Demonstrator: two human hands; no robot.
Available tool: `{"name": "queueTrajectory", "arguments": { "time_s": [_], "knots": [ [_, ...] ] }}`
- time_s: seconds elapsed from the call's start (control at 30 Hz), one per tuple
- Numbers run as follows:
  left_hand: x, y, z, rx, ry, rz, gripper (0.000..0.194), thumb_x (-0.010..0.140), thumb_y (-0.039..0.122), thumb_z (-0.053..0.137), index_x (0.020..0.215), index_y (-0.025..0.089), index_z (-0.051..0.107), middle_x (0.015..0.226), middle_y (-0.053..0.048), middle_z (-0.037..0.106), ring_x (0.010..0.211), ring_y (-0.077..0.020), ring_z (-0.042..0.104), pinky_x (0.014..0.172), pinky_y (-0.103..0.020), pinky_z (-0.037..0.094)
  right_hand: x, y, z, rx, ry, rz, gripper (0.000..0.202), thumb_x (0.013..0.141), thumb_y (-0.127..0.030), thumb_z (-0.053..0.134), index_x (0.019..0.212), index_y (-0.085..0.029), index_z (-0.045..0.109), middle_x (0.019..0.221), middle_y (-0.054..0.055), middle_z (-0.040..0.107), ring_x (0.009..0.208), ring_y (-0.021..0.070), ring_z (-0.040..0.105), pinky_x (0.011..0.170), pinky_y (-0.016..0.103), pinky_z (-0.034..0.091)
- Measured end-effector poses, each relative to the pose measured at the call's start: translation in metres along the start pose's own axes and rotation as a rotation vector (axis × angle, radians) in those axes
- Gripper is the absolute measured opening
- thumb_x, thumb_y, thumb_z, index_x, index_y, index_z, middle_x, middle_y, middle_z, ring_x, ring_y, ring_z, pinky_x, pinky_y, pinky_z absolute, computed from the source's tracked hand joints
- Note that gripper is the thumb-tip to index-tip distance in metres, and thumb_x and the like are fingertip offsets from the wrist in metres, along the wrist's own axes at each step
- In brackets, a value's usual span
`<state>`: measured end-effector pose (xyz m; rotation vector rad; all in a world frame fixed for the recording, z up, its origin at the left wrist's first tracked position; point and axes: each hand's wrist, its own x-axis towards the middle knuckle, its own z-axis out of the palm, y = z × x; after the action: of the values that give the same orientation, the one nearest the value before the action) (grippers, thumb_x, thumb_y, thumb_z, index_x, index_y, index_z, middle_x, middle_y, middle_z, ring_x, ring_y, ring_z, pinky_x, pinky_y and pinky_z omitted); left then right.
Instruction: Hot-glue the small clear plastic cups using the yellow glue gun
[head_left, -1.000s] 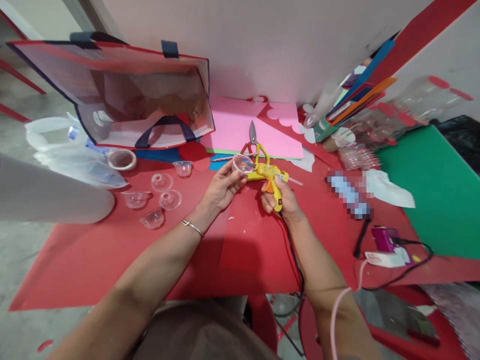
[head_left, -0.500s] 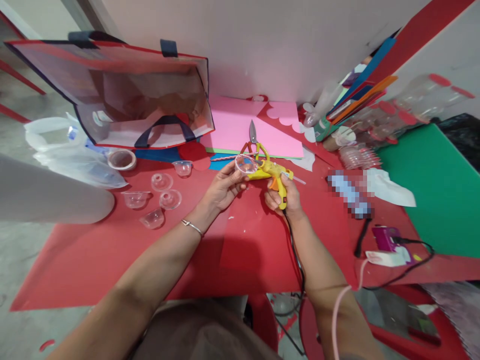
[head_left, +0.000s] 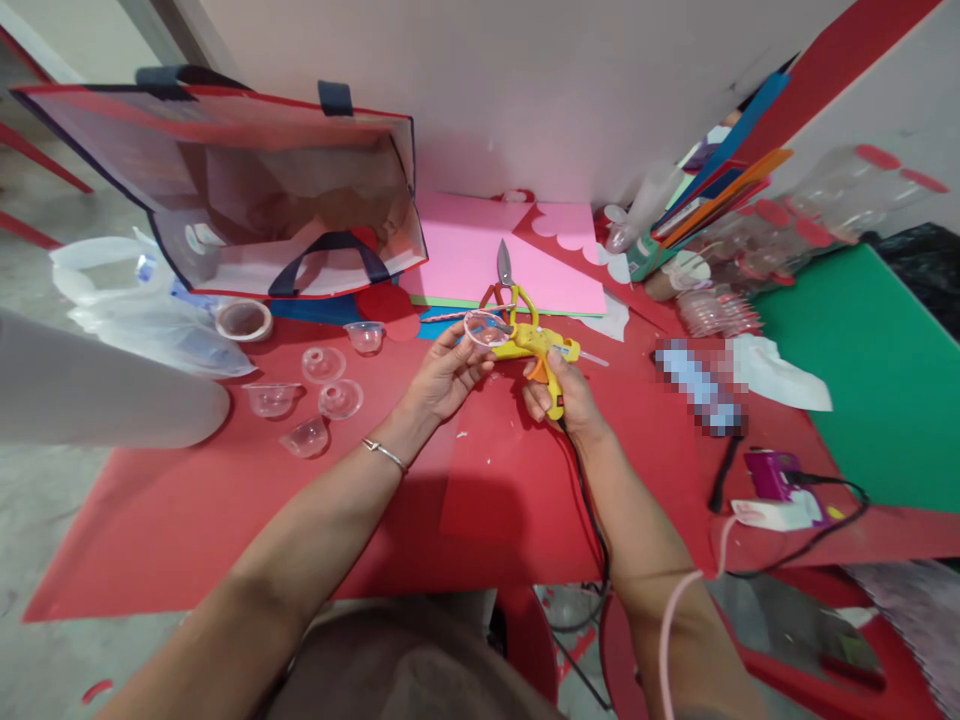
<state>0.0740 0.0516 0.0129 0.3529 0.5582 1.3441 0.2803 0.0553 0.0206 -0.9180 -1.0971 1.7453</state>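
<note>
Above the middle of the red surface (head_left: 187,520), a clear cup (head_left: 484,337) rimmed with pink cord (head_left: 468,327) is pinched by the left hand's fingers (head_left: 459,355), a yellow glue gun (head_left: 535,342) gripped by the right hand (head_left: 568,392). Five cups (head_left: 341,398), left, are untrimmed.

A: Lighting?
B: Moderate, soft; source out of frame. Broad shadow (head_left: 484,530) on the red tabletop (head_left: 172,520), near side of the glue gun (head_left: 538,343).
A: Quality?
B: Slightly soft overall. Wide-angle stretch far left and right of the glue gun; pixelated patch (head_left: 697,388) to its right.
</note>
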Motion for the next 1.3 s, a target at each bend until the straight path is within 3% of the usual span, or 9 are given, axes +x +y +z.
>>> {"name": "queueTrajectory", "arguments": {
  "time_s": [0.2, 0.4, 0.73, 1.1, 1.3],
  "knots": [
    [0.0011, -0.0009, -0.0014, -0.009, 0.079, 0.0, 0.042, 0.077, 0.021, 0.093, 0.114, 0.022, 0.073, 0.091, -0.001, 0.08, 0.07, -0.0108, 0.076, 0.069, -0.018, 0.063, -0.0015, -0.0015, 0.0026, -0.053, 0.01, -0.009, 0.05, 0.093, -0.069, 0.066, 0.082, -0.021, 0.071, 0.037, -0.008, 0.047, 0.03, 0.0116, 0.048, 0.034, 0.022, 0.037],
    [0.0021, -0.0017, -0.0025, 0.0, 0.075, 0.012, 0.038, 0.076, 0.02, 0.093, 0.109, 0.021, 0.075, 0.09, -0.001, 0.079, 0.07, -0.0105, 0.074, 0.071, -0.02, 0.064, -0.0006, 0.0013, 0.0009, -0.034, 0.007, 0.011, 0.048, 0.094, -0.068, 0.066, 0.092, -0.021, 0.073, 0.037, -0.008, 0.048, 0.03, 0.0122, 0.047, 0.033, 0.022, 0.037],
    [0.0035, -0.0028, -0.0047, 0.005, 0.084, 0.019, 0.035, 0.077, 0.02, 0.092, 0.109, 0.021, 0.076, 0.085, 0.0, 0.077, 0.07, -0.0108, 0.073, 0.072, -0.021, 0.064, -0.0016, 0.0005, 0.0024, -0.042, 0.002, 0.023, 0.049, 0.096, -0.067, 0.063, 0.076, -0.022, 0.068, 0.037, -0.007, 0.045, 0.031, 0.012, 0.046, 0.033, 0.023, 0.037],
    [0.0038, -0.0034, -0.0031, -0.035, 0.06, 0.037, 0.038, 0.076, 0.019, 0.093, 0.108, 0.02, 0.074, 0.084, 0.0, 0.077, 0.068, -0.0103, 0.074, 0.068, -0.018, 0.063, -0.001, 0.0035, 0.0018, -0.031, 0.005, 0.02, 0.048, 0.097, -0.066, 0.063, 0.079, -0.022, 0.07, 0.037, -0.007, 0.046, 0.031, 0.0121, 0.048, 0.035, 0.023, 0.035],
    [0.0043, -0.0036, -0.0036, -0.011, 0.103, 0.029, 0.033, 0.078, 0.019, 0.091, 0.107, 0.022, 0.075, 0.088, 0.0, 0.079, 0.069, -0.0111, 0.074, 0.07, -0.02, 0.064, -0.0008, 0.0043, 0.0035, -0.02, 0.002, 0.02, 0.049, 0.097, -0.067, 0.063, 0.077, -0.022, 0.069, 0.037, -0.007, 0.046, 0.031, 0.0119, 0.049, 0.034, 0.023, 0.034]
  ]
}}
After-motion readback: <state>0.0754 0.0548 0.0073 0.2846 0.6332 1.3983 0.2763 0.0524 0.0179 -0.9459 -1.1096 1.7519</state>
